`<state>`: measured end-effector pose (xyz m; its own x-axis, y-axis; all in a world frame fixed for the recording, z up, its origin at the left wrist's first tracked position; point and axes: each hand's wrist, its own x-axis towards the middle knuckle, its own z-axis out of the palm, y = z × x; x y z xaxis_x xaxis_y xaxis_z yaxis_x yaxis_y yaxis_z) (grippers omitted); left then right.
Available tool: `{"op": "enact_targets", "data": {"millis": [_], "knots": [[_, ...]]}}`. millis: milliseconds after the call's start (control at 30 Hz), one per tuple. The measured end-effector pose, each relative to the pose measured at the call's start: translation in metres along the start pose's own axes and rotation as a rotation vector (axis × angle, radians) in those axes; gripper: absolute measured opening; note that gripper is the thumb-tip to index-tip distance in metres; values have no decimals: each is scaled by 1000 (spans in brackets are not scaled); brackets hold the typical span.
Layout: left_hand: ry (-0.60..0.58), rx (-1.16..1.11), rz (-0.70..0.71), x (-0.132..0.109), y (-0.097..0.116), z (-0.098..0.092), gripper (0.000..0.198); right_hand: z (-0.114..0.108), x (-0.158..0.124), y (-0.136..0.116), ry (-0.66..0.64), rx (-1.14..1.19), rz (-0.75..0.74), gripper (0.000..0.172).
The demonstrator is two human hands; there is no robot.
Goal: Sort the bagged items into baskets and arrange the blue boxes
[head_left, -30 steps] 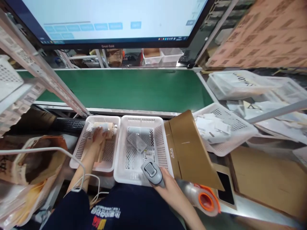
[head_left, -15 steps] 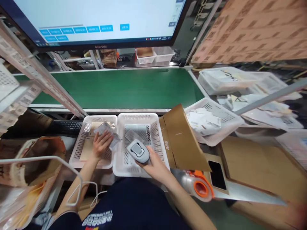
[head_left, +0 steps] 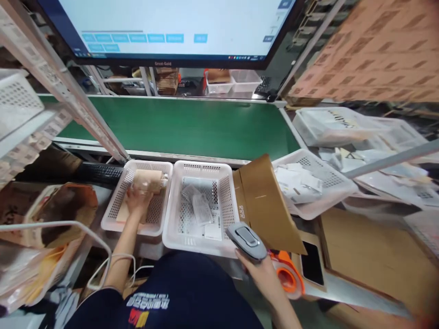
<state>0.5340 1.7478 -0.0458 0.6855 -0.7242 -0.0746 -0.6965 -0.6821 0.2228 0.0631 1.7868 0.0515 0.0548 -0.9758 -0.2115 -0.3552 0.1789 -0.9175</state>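
My left hand [head_left: 138,199] is in the left white basket [head_left: 109,211], fingers spread over a brown package [head_left: 152,179] with a shiny clear end; the fingertips are blurred. A flat brown piece [head_left: 122,211] lies beneath the hand. My right hand [head_left: 252,265] is wrapped round a grey handheld scanner [head_left: 247,241], held near the front right corner of the right white basket [head_left: 167,228]. Clear plastic packets [head_left: 201,208] lie in that basket, with a white label [head_left: 214,228] beside them.
A cardboard box flap [head_left: 269,205] rises right of the baskets. Below it are an orange tape dispenser [head_left: 287,277] and a phone [head_left: 312,262]. A green conveyor belt [head_left: 192,125] runs behind, under a monitor [head_left: 171,27]. A white cable [head_left: 78,224] loops at left.
My left hand has let go of the clear packets, now in the right basket, and moved down onto the brown package. My right hand has drawn the scanner right and toward me.
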Motion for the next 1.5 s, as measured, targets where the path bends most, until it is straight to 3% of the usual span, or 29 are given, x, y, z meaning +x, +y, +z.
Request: {"op": "enact_targets", "data": {"millis": [67,167,267,333,433,533,700,767,867,967,1033,1167,1267,1400,1500], "knots": [[-61,28,-138,2,-31,5,125,-4,-8,15,-34,-38,66,45],[-165,76,-174,-5,-53,17,127,7,-9,19,-106,-27,112,42],[-171,114,-131,-11,-53,18,102,32,0,2,-117,76,48,55],[-155,123,-63,-15,-49,7,79,46,9,-18,-204,121,-46,59],[-31,147,135,-26,-45,-24,65,59,24,-58,-354,66,-228,43],[118,145,410,-39,-40,-54,60,65,38,-98,-407,-40,-407,25],[386,55,921,-50,-10,-72,55,68,57,-135,-376,-180,-549,18],[385,9,1058,-51,13,-68,59,62,62,-134,-309,-226,-539,19],[233,15,1142,-52,56,-56,63,44,61,-118,-204,-218,-455,23],[71,43,1070,-36,90,-38,65,21,47,-88,-124,-81,-305,39],[13,0,886,-11,96,-26,75,7,35,-61,-89,23,-179,52],[-9,-25,499,47,61,-8,65,-8,12,-5,-63,68,9,48],[-60,80,471,68,28,3,61,-1,4,22,-64,26,39,48],[-94,202,481,66,12,11,54,25,7,20,-89,74,-18,61],[-49,243,483,61,16,-4,44,41,16,-11,-221,26,-160,41]]}}
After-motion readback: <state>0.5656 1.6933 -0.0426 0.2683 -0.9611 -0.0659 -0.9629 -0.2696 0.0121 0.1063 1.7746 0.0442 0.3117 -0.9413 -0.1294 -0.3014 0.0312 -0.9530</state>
